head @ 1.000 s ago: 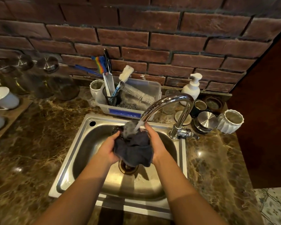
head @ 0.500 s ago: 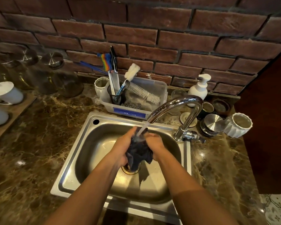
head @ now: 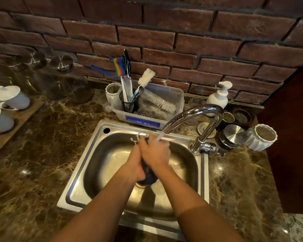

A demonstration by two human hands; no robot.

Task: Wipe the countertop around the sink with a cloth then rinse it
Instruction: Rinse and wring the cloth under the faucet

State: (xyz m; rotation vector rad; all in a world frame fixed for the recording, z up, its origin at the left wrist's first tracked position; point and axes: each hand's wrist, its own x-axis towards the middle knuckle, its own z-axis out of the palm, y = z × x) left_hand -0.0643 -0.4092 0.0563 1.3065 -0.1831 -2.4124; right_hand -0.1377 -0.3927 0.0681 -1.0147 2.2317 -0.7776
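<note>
Closed together since half a second ago: left hand [head: 136, 167] and right hand [head: 155, 153] now pressed against each other around the cloth [head: 148, 173], where a moment back more of the dark fabric hung open between them. Bunched much tighter too — a full second ago spread wide under the stream.

Rinsing step in hand, by the look of it. To do it well: keep the bundle under the water falling from the faucet [head: 196, 116], squeeze and release rather than only clamp, turn the wad so the inner folds meet the flow, and hold it low over the sink [head: 80, 172] so splashes stay off the marble tabletop [head: 33, 154]. Some spray already flying at the far side of the hands, so a gentler grip angle might help. Wring over the drain at the end.

Fingers of both hands curled shut on the cloth, right hand lying over the left, stream landing on the right hand's far edge.

Cloth itself: dark navy or charcoal, soaked and glossy, compressed to a narrow twist — only a short stub visible at the far end and a rounded lump poking out at the near end, directly above the drain. Hanging clear of the basin floor or touching it: cannot tell.
</note>
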